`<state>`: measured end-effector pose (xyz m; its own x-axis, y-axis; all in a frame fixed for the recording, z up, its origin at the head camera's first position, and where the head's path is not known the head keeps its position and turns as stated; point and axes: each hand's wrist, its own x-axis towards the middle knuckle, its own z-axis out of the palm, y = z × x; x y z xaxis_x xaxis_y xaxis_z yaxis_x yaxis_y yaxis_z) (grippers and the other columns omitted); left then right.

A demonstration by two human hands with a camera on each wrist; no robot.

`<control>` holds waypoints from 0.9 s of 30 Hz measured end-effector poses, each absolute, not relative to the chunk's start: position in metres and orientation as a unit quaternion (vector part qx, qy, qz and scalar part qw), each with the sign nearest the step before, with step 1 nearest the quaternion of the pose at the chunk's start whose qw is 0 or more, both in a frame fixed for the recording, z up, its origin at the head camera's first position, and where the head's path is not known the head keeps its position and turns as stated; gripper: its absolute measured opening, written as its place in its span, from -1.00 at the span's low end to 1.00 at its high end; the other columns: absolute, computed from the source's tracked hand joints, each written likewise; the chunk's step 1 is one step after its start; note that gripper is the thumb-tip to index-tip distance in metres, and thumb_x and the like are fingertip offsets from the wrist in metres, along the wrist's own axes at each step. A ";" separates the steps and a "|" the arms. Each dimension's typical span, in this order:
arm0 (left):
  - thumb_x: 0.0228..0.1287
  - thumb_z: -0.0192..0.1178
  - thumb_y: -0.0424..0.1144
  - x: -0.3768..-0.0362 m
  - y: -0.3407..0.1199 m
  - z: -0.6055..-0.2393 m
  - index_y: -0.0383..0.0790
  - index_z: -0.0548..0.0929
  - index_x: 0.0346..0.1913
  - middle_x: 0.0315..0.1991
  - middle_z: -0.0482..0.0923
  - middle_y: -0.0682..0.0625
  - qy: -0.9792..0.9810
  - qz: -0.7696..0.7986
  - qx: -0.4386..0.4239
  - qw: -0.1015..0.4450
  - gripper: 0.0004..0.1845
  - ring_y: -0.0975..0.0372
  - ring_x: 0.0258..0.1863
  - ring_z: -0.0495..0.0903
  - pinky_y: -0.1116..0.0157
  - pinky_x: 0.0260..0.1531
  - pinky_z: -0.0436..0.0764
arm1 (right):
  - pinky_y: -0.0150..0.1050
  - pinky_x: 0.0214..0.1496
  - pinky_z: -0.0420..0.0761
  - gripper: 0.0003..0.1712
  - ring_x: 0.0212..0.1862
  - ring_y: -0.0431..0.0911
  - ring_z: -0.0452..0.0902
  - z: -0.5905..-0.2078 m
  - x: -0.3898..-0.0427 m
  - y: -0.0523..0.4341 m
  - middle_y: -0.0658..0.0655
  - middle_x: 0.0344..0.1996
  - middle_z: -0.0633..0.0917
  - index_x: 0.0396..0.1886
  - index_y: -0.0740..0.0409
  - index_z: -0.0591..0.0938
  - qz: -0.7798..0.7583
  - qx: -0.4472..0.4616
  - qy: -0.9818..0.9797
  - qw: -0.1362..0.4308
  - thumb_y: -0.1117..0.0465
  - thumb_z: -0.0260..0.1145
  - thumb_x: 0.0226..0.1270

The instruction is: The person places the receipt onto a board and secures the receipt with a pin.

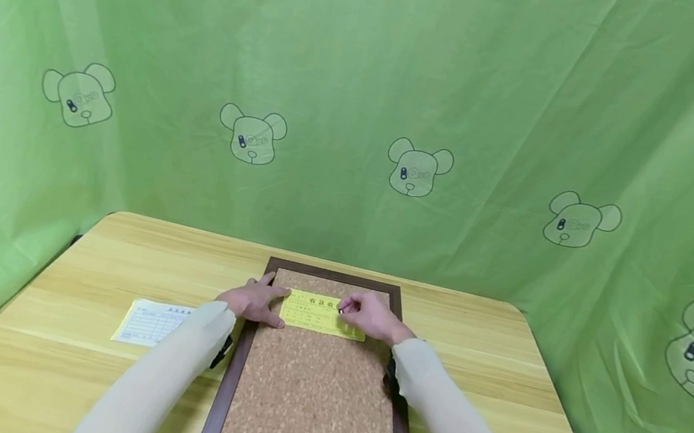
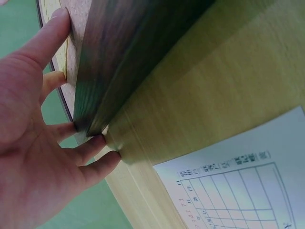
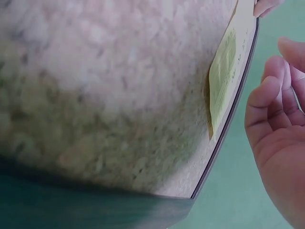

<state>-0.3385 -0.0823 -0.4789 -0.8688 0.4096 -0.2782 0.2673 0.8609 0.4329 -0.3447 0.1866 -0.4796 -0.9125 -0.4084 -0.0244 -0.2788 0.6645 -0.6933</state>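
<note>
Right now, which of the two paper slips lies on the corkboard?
The yellow slip; the white slip lies on the wooden table, left of the corkboard.

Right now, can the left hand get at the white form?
Probably yes: the white form lies beside the corkboard, nothing visible lying on it. The left hand would first have to leave the yellow slip.

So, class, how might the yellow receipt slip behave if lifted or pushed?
The yellow receipt slip is probably floppy: its edge bows off the corkboard in the right wrist view. It looks thin, so likely light. Pushed leftward, it may buckle against the left hand at its edge.
</note>
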 end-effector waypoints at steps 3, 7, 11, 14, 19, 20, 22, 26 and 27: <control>0.15 0.30 0.05 -0.340 -0.082 -0.479 0.00 0.24 0.43 0.50 -0.26 -0.18 0.948 0.193 0.178 0.183 -0.20 -0.17 0.39 -0.07 -0.16 0.21 0.17 | -0.30 -0.32 0.49 -0.86 -0.38 -0.15 0.47 -0.480 -0.345 0.184 0.01 -0.46 0.60 -0.27 0.25 0.66 -0.361 -0.190 0.908 0.091 0.34 0.37 0.14; 0.15 0.31 0.04 -0.339 -0.083 -0.479 -0.01 0.25 0.43 0.49 -0.25 -0.19 0.947 0.197 0.178 0.183 -0.20 -0.20 0.39 -0.08 -0.18 0.20 0.17 | -0.31 -0.33 0.51 -0.86 -0.38 -0.15 0.48 -0.481 -0.347 0.180 0.01 -0.47 0.60 -0.29 0.24 0.67 -0.359 -0.183 0.910 0.094 0.35 0.39 0.12; 0.16 0.30 0.03 -0.338 -0.082 -0.478 -0.02 0.25 0.43 0.49 -0.24 -0.20 0.945 0.201 0.180 0.184 -0.21 -0.22 0.39 -0.11 -0.19 0.21 0.15 | -0.32 -0.38 0.49 -0.87 -0.41 -0.15 0.48 -0.482 -0.348 0.177 0.01 -0.48 0.61 -0.31 0.23 0.67 -0.362 -0.169 0.912 0.095 0.35 0.39 0.11; 0.16 0.30 0.04 -0.339 -0.082 -0.479 -0.01 0.25 0.43 0.49 -0.24 -0.20 0.946 0.198 0.181 0.182 -0.21 -0.22 0.39 -0.12 -0.19 0.21 0.14 | -0.34 -0.44 0.46 -0.88 -0.45 -0.17 0.47 -0.483 -0.350 0.174 0.00 -0.50 0.62 -0.32 0.23 0.68 -0.362 -0.162 0.913 0.092 0.35 0.40 0.11; 0.14 0.31 0.06 -0.341 -0.083 -0.481 0.00 0.25 0.43 0.49 -0.24 -0.19 0.949 0.189 0.179 0.180 -0.20 -0.21 0.39 -0.10 -0.17 0.22 0.16 | -0.36 -0.51 0.43 -0.89 -0.48 -0.18 0.46 -0.486 -0.355 0.170 0.00 -0.51 0.63 -0.33 0.24 0.69 -0.363 -0.157 0.915 0.080 0.36 0.40 0.11; 0.14 0.31 0.06 -0.341 -0.083 -0.481 0.00 0.25 0.43 0.49 -0.24 -0.19 0.949 0.189 0.178 0.180 -0.20 -0.21 0.39 -0.10 -0.17 0.21 0.16 | -0.36 -0.50 0.44 -0.90 -0.48 -0.18 0.47 -0.486 -0.356 0.169 0.00 -0.51 0.63 -0.33 0.23 0.69 -0.363 -0.155 0.916 0.077 0.36 0.40 0.11; 0.14 0.31 0.07 -0.341 -0.083 -0.481 0.00 0.26 0.43 0.49 -0.24 -0.19 0.949 0.190 0.177 0.179 -0.20 -0.22 0.39 -0.09 -0.18 0.21 0.16 | -0.35 -0.48 0.46 -0.90 -0.47 -0.17 0.48 -0.487 -0.357 0.168 0.00 -0.51 0.63 -0.33 0.24 0.70 -0.363 -0.154 0.916 0.071 0.35 0.40 0.11; 0.13 0.31 0.07 -0.340 -0.083 -0.481 0.01 0.26 0.42 0.49 -0.23 -0.20 0.949 0.192 0.175 0.180 -0.20 -0.22 0.39 -0.10 -0.21 0.20 0.15 | -0.34 -0.43 0.50 -0.88 -0.43 -0.17 0.51 -0.488 -0.359 0.165 -0.01 -0.50 0.64 -0.32 0.22 0.71 -0.360 -0.153 0.918 0.068 0.33 0.42 0.11; 0.13 0.31 0.07 -0.340 -0.083 -0.481 0.02 0.26 0.42 0.49 -0.23 -0.20 0.949 0.192 0.175 0.181 -0.20 -0.22 0.39 -0.11 -0.21 0.20 0.15 | -0.34 -0.41 0.51 -0.87 -0.43 -0.17 0.51 -0.488 -0.360 0.164 -0.01 -0.50 0.64 -0.31 0.22 0.71 -0.358 -0.155 0.918 0.068 0.33 0.42 0.10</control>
